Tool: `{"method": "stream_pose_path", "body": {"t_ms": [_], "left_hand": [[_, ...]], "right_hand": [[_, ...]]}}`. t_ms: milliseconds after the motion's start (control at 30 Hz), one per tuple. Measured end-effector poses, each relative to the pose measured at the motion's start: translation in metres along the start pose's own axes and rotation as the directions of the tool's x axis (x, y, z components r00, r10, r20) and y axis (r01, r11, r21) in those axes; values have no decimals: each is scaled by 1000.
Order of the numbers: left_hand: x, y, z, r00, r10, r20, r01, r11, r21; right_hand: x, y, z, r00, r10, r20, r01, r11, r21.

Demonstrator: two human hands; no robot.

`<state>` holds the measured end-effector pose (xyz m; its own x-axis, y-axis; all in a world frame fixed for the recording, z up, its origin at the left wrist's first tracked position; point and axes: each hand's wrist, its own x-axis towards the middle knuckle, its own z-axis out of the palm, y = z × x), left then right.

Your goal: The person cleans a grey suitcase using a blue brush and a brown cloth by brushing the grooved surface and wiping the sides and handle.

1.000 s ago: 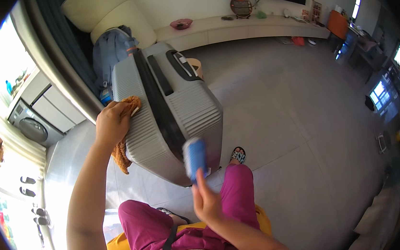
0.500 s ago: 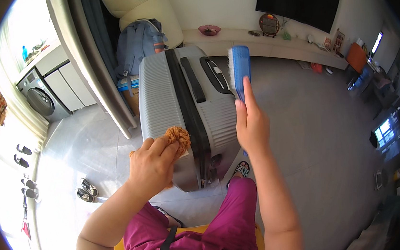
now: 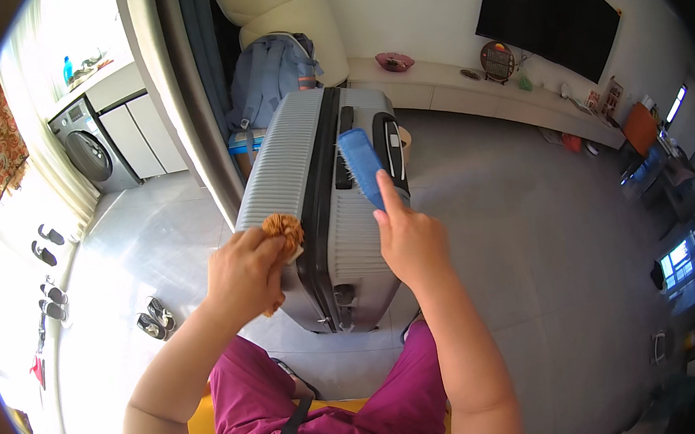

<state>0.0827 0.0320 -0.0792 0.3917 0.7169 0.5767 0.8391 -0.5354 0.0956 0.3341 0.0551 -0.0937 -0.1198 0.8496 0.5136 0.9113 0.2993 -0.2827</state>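
A large grey ribbed suitcase (image 3: pixel 283 160) stands upright on the floor before my knees, a black zip band running along it and dark handles on its right part. My left hand (image 3: pixel 240 279) is closed around a bunched orange-brown cloth (image 3: pixel 283 230) at the suitcase's near left corner. My right hand (image 3: pixel 416 248) grips a blue scrub brush (image 3: pixel 362 164), index finger stretched along its back. Its pale bristles face left, over the suitcase's top near the handles. Whether they touch the shell, I cannot tell.
A grey-blue backpack (image 3: pixel 271 74) rests behind the suitcase, beside a curtain (image 3: pixel 185 90). Along the far wall runs a low cabinet (image 3: pixel 453 100) under a television (image 3: pixel 547 9). At left are a washing machine (image 3: pixel 92 149) and several shoes, including a dark pair (image 3: pixel 156 319).
My right hand has brought the brush left and down, over the suitcase, with its head now tilted left. The suitcase leans differently in view as the head view shifted. My left hand keeps the cloth.
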Motion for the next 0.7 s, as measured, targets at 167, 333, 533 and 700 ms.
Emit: {"method": "stream_pose_path", "body": {"t_ms": [167, 333, 533, 700], "left_hand": [[-1, -3, -18, 999, -19, 41, 24, 991, -129], [44, -18, 15, 990, -129, 63, 129, 992, -2], [33, -1, -1, 986, -45, 163, 70, 987, -147], [24, 11, -4, 985, 11, 171, 33, 968, -250]], "right_hand": [[-28, -13, -10, 995, 1, -99, 15, 987, 162], [-56, -35, -16, 991, 24, -129, 9, 968, 251], [-31, -34, -21, 965, 164, -204, -81, 928, 364], [19, -31, -7, 935, 353, -26, -240, 686, 687]]}}
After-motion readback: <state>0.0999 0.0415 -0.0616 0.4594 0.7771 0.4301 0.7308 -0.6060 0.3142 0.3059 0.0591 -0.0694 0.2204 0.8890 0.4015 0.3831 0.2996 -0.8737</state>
